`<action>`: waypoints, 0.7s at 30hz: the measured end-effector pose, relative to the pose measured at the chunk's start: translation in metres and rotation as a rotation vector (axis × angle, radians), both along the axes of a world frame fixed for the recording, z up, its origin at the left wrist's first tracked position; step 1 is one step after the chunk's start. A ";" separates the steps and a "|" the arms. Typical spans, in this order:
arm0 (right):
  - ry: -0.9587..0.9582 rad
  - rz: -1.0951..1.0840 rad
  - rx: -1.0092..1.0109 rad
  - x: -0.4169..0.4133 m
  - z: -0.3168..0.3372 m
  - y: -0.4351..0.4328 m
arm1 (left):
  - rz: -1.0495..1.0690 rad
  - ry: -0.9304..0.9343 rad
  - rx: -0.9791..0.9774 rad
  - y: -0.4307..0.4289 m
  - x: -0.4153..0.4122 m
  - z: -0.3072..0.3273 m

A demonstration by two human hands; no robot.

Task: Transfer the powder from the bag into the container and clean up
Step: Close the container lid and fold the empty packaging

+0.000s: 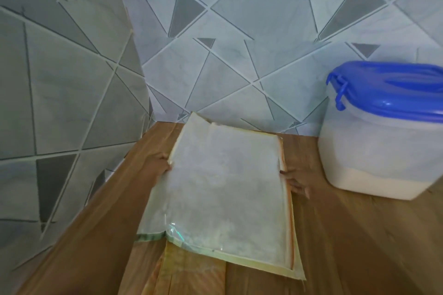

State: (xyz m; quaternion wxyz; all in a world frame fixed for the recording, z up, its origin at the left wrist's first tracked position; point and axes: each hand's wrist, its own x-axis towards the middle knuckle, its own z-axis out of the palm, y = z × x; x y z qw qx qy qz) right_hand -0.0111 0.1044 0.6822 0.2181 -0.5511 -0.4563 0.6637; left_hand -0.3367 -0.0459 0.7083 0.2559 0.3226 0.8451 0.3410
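The flat, emptied bag (223, 189), pale with yellow-orange edges and dusted with white powder inside, is held level over the wooden counter (347, 235). My left hand (160, 165) grips its left edge and my right hand (296, 183) grips its right edge; most of both hands is hidden under the bag. The translucent container (374, 155) stands at the right, apart from the bag. Its blue lid (393, 88) is on, and white powder fills its lower part.
A yellowish sheet (191, 268) lies on the counter under the bag's near edge. Tiled walls (239, 55) meet in a corner just behind the bag and along the left side. Bare wood lies between the bag and the container.
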 end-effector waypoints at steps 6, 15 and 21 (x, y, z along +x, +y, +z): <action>0.129 0.024 0.104 0.007 0.027 0.002 | 0.135 -0.145 0.195 -0.013 0.000 0.017; 0.211 0.031 0.256 0.009 0.064 -0.004 | 0.288 -0.290 0.330 -0.035 0.006 0.031; 0.207 0.072 0.390 0.007 0.066 -0.008 | 0.259 -0.423 0.350 -0.055 0.002 0.026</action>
